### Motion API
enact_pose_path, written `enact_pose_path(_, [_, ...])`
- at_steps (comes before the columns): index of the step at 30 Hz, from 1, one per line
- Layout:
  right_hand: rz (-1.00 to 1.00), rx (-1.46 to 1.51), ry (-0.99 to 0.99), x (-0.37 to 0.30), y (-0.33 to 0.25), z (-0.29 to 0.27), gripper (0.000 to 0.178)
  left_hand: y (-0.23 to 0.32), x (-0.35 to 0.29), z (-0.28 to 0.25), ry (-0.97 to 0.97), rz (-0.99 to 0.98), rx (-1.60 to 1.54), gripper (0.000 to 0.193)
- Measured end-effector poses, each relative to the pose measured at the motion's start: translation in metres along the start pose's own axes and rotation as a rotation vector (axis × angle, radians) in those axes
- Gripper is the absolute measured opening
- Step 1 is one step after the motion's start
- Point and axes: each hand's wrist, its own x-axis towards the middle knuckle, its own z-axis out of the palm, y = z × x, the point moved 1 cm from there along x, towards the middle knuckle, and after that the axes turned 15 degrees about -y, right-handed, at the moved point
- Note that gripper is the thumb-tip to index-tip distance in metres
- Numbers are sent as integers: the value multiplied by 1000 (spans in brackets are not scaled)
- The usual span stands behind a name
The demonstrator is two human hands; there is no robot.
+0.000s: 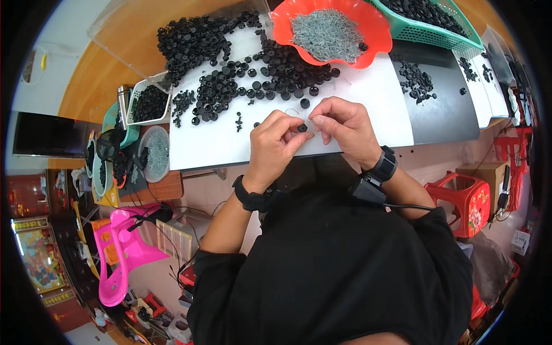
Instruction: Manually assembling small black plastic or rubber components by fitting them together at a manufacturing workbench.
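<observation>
My left hand (275, 144) pinches a small black round cap (302, 127) between thumb and fingers, just above the front edge of the white board (368, 92). My right hand (344, 127) is closed beside it, its fingertips holding a thin grey wire piece (311, 121) against the cap. Both wrists wear black bands. A heap of the same black caps (253, 72) lies on the board beyond my hands. An orange scalloped bowl (284, 23) full of grey wire pieces stands behind the heap.
A teal basket (437, 34) of black parts stands at the far right, with a dark sheet (443, 109) and scattered caps below it. A small white basket (148, 103) of caps and bowls are at the left. A red stool (463, 198) and a pink plastic chair (118, 253) stand on the floor.
</observation>
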Motion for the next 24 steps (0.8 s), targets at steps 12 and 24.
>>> enact_pose_path(12, [3, -160, -14, 1, 3, 7, 5, -1, -4, 0, 47, 31, -42, 22])
enact_pose_path(24, [19, -204, 18, 1, 3, 5, 6, -3, -2, 2, 45, 19, -85, 20])
